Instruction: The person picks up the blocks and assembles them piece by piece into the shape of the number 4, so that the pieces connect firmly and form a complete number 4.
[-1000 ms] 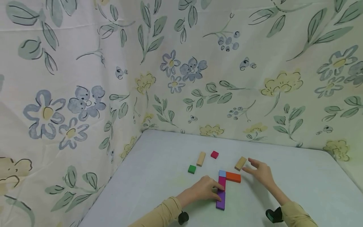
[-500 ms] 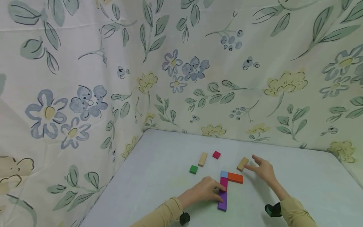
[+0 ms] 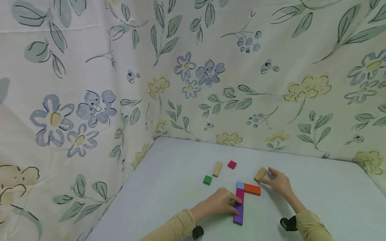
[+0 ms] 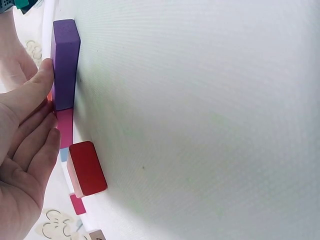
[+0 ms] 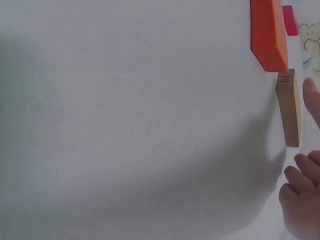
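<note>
Joined, apparently half the set: purple block (image 3: 238,219), magenta block (image 3: 240,193), light-blue cube (image 3: 240,185), in line towards the surface's (image 3: 169,177) far edge; orange block (image 3: 252,189), off the cube towards the right edge; left hand (image 3: 219,201), grip relaxed against the first two; loose, towards the far edge: red cube (image 3: 232,164), green cube (image 3: 207,180), tan wooden block (image 3: 217,169), wooden block stamped 30 (image 5: 288,107); right hand (image 3: 278,183) beside the last, grip parted, contact unclear.

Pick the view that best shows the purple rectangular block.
Left wrist: the purple rectangular block appears large, its long face and one end visible. Head shows it small, partly covered by the left hand; right wrist doesn't show it.
</note>
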Motion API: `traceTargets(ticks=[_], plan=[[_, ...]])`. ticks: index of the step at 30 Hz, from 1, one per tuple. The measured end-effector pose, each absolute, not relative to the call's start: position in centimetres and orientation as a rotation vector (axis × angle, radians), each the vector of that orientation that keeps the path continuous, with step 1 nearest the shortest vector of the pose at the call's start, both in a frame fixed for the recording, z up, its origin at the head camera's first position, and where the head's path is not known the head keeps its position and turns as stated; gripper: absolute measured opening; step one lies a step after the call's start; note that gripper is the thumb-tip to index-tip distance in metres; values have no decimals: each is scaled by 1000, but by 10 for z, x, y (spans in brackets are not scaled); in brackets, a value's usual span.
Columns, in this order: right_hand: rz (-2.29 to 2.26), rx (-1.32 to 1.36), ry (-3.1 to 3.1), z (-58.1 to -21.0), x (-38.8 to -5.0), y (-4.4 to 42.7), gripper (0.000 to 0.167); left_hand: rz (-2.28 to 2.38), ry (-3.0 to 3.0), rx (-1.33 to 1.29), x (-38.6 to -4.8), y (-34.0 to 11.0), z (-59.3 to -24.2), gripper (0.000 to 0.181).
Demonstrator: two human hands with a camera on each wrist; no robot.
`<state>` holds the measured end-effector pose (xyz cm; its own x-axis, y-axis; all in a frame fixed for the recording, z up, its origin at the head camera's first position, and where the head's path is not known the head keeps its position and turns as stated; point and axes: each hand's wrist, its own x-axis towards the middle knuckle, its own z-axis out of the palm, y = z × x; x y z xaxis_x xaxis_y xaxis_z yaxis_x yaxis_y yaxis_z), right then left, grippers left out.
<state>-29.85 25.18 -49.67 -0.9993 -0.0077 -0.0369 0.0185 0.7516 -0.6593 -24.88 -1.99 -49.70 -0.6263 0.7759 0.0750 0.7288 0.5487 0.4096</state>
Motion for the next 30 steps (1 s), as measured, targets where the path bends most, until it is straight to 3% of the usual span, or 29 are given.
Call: traceTargets(ticks=[30], plan=[[-1014, 51, 2952, -509, -304, 246, 90, 607, 2662, 1278, -246, -20, -491, 36]])
